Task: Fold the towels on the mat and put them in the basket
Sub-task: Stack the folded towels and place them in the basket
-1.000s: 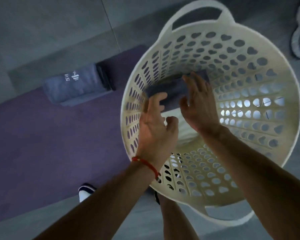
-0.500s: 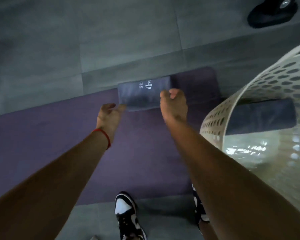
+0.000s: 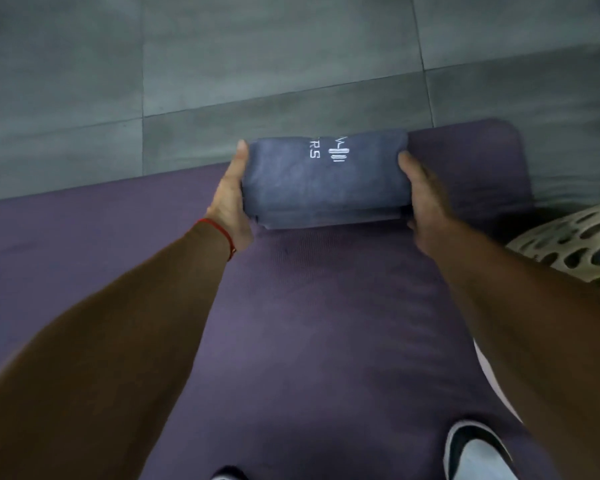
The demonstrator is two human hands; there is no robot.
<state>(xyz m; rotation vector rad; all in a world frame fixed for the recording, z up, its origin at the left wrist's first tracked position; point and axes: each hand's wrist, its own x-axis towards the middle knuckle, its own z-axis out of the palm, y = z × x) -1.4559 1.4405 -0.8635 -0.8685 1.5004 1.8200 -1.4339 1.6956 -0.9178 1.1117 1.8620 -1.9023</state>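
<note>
We see the left hand (image 3: pixel 230 202), a red cord at its wrist, pressed against the left end of the folded towel (image 3: pixel 324 178); thumb up along the edge, the fingers hidden beneath, so how far this grip closes we cannot tell. The towel lies at the far end of the purple mat (image 3: pixel 309 323), white lettering on top. The right hand (image 3: pixel 425 199) holds the right end, thumb on top, fingers out of sight. The basket (image 3: pixel 575 244) shows at the right edge.
</note>
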